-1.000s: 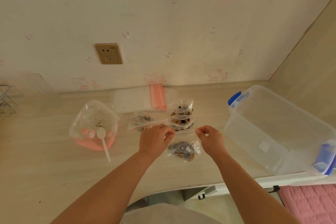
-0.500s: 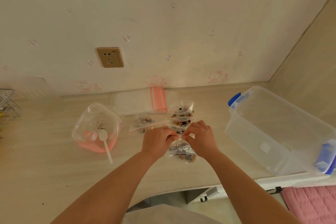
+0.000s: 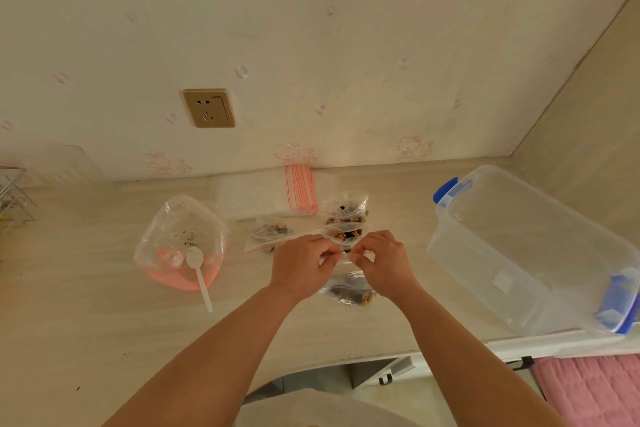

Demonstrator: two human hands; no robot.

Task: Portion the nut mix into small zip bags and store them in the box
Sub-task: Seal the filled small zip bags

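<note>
both hands, left (image 3: 304,263) and right (image 3: 379,262), pinch the top seal of a filled zip bag (image 3: 351,289) hanging just above the worktop (image 3: 86,305). it looks light, limp and slippery. best gripped along the zip strip.

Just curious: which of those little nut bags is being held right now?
The nearest one, pinched at its top by both hands, left and right. The other filled bags lie untouched farther back.
</note>
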